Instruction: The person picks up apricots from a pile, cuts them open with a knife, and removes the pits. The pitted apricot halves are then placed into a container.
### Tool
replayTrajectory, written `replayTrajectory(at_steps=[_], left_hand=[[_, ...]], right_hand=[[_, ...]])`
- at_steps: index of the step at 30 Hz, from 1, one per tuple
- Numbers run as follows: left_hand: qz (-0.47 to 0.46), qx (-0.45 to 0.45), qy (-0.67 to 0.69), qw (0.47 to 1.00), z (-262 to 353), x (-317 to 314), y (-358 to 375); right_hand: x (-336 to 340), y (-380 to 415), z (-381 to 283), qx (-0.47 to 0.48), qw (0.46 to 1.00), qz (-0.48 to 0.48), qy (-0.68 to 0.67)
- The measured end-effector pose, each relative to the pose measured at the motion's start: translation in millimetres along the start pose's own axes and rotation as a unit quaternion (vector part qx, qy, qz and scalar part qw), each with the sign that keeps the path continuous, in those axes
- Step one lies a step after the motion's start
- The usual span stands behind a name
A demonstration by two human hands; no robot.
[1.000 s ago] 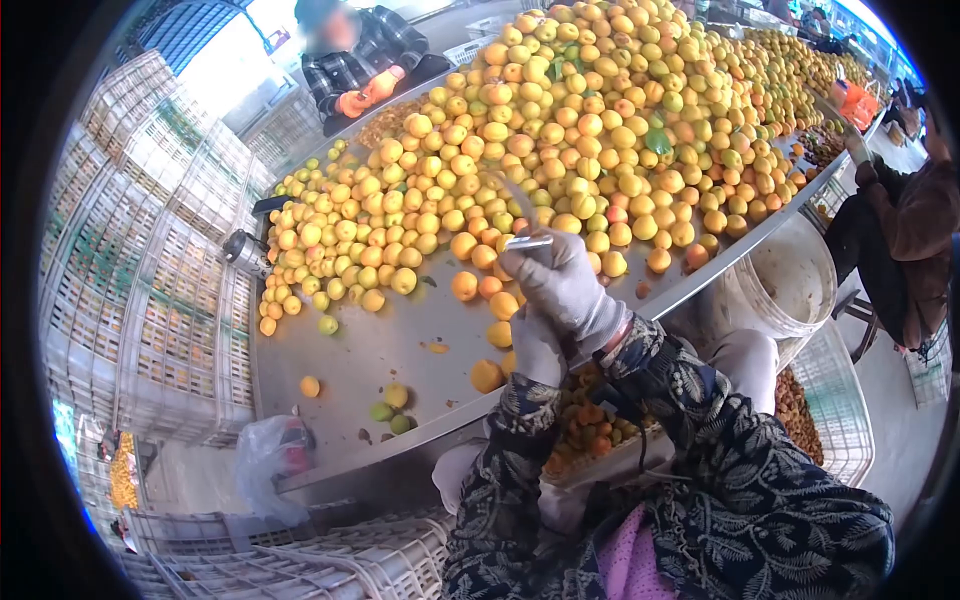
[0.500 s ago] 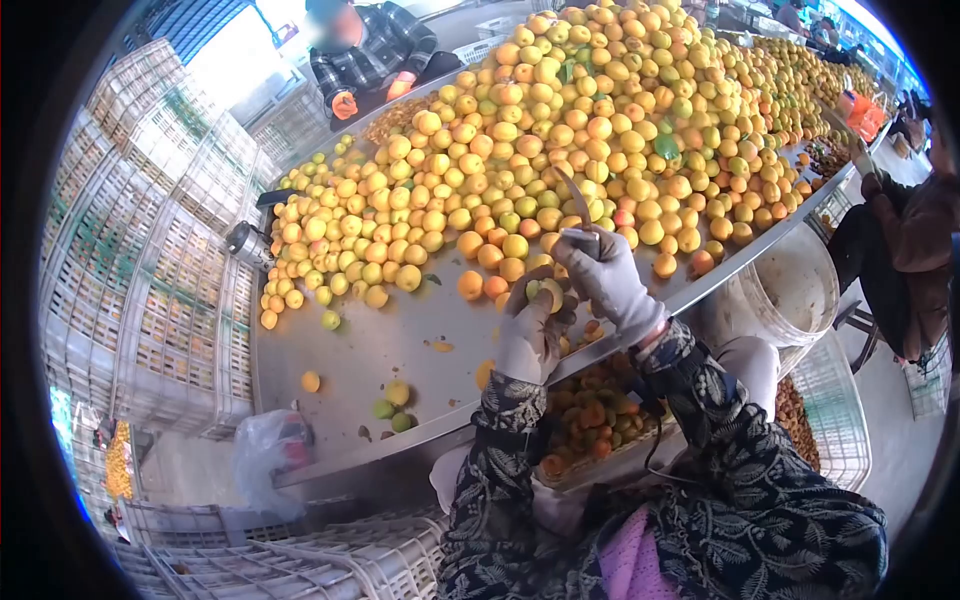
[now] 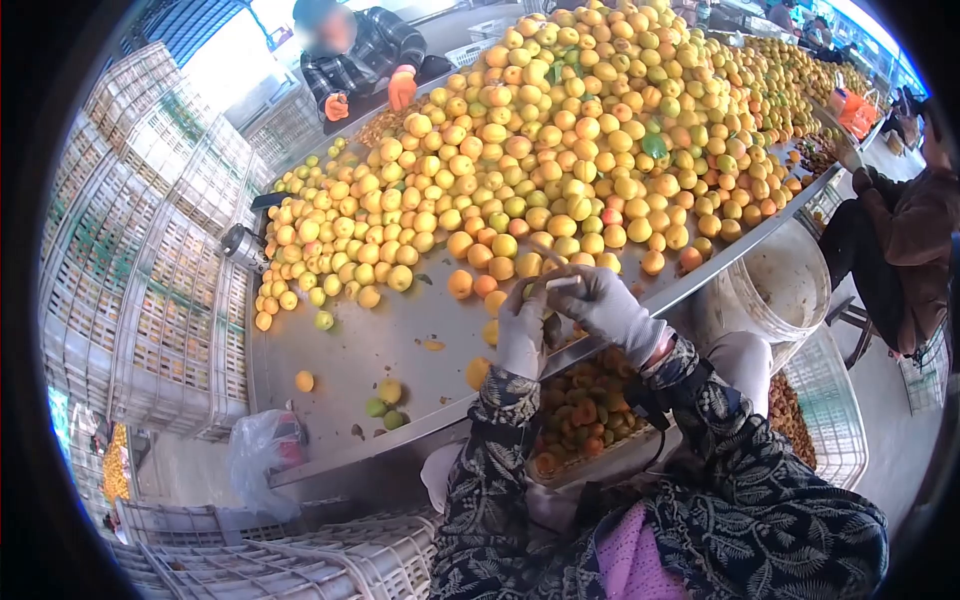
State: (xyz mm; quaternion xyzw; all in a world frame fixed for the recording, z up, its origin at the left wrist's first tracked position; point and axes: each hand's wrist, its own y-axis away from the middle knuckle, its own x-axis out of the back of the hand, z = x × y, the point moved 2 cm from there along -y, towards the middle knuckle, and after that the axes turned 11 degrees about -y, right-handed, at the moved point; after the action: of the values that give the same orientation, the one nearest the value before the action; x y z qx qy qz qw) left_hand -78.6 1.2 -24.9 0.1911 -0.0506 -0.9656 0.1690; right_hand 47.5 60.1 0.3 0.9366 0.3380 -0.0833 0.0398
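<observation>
My left hand [image 3: 522, 328], in a pale glove, is closed around a fruit that its fingers mostly hide, over the near edge of the metal table [image 3: 345, 345]. My right hand [image 3: 608, 312], also gloved, grips a knife with a light handle [image 3: 563, 283]. Its blade is blurred and lies against the top of my left hand. Both hands touch or nearly touch. Just beyond them lies a large heap of yellow-orange fruits [image 3: 590, 150]. Below my hands stands a crate of cut fruit [image 3: 580, 415].
Stacked white crates [image 3: 165, 290] rise at the left. A plastic bag [image 3: 262, 455] hangs at the table's left corner. A white bucket [image 3: 775, 285] stands right of my right arm. Across the table is a person in orange gloves [image 3: 365, 60]; another sits at right [image 3: 900, 240].
My right hand has moved down and left, bringing the knife to my left hand. The fruit in my left hand is now mostly hidden. The person across has raised one orange glove.
</observation>
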Motion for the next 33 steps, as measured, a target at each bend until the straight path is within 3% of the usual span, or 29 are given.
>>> replayTrajectory(at_steps=[2, 4, 9, 11, 12, 14, 15, 16, 17, 18, 19, 20, 23, 24, 26, 27, 28, 30, 31, 33], left_hand=[[-0.032, 0.048, 0.053, 0.997, 3, 0, 2], [-0.003, 0.045, 0.057, 0.997, 0, -3, 2], [0.016, 0.03, 0.065, 0.997, -22, 8, -11], [0.001, -0.083, 0.071, 0.994, -38, 15, -21], [0.0, -0.082, 0.072, 0.994, -40, 16, -23], [-0.003, 0.048, 0.199, 0.979, -45, 23, -26], [-0.022, -0.159, -0.198, 0.967, -7, 14, -2], [-0.02, -0.16, -0.197, 0.967, -4, 11, -1], [-0.029, -0.052, 0.055, 0.997, -7, 8, -2], [-0.036, 0.061, 0.302, 0.951, -10, 4, -2], [-0.072, 0.048, 0.326, 0.941, -7, 3, 1], [-0.071, 0.048, 0.326, 0.942, -3, 4, 2], [-0.072, 0.038, 0.274, 0.958, 3, 12, 1], [-0.068, 0.04, 0.275, 0.958, 7, 10, 2], [0.016, 0.042, 0.204, 0.978, 11, 9, 6], [-0.039, 0.001, 0.139, 0.99, 10, 13, 5], [-0.037, 0.02, 0.137, 0.99, 4, 19, 7], [-0.028, -0.113, -0.105, 0.988, 12, 24, 10], [-0.028, -0.103, -0.106, 0.989, 15, 28, 6], [0.009, 0.03, 0.08, 0.996, 12, 37, 2]], right_hand=[[-4, 3, -1, 0.034, 0.999, -0.004, 0.039], [-13, 7, -13, 0.083, 0.975, 0.031, 0.205], [-20, 4, -15, 0.141, 0.955, -0.007, 0.259], [-27, 9, -17, 0.254, 0.907, -0.031, 0.333], [-27, 10, -15, 0.253, 0.907, -0.031, 0.335], [-27, 12, -8, 0.272, 0.903, -0.022, 0.332], [-26, 13, -4, 0.304, 0.89, 0.018, 0.34], [-30, 14, 2, 0.305, 0.889, 0.015, 0.34], [-32, 14, 5, 0.222, 0.97, 0.086, 0.046], [-34, 13, 12, 0.115, 0.949, 0.149, -0.253], [-25, 2, 23, 0.178, 0.935, 0.192, -0.237], [-20, 3, 21, 0.135, 0.925, 0.202, -0.291], [-3, -4, 20, 0.068, 0.949, 0.191, -0.243], [3, 0, 14, 0.017, 0.958, 0.143, -0.249], [11, 4, 5, -0.048, 0.981, 0.126, -0.137], [12, 1, 5, -0.055, 0.987, 0.138, -0.057], [19, 6, 1, -0.06, 0.993, 0.097, -0.02], [34, 3, 11, -0.041, 0.996, 0.025, 0.077], [40, 1, 16, -0.033, 0.996, 0.028, 0.082], [35, 13, 6, -0.035, 0.995, 0.021, 0.089]])
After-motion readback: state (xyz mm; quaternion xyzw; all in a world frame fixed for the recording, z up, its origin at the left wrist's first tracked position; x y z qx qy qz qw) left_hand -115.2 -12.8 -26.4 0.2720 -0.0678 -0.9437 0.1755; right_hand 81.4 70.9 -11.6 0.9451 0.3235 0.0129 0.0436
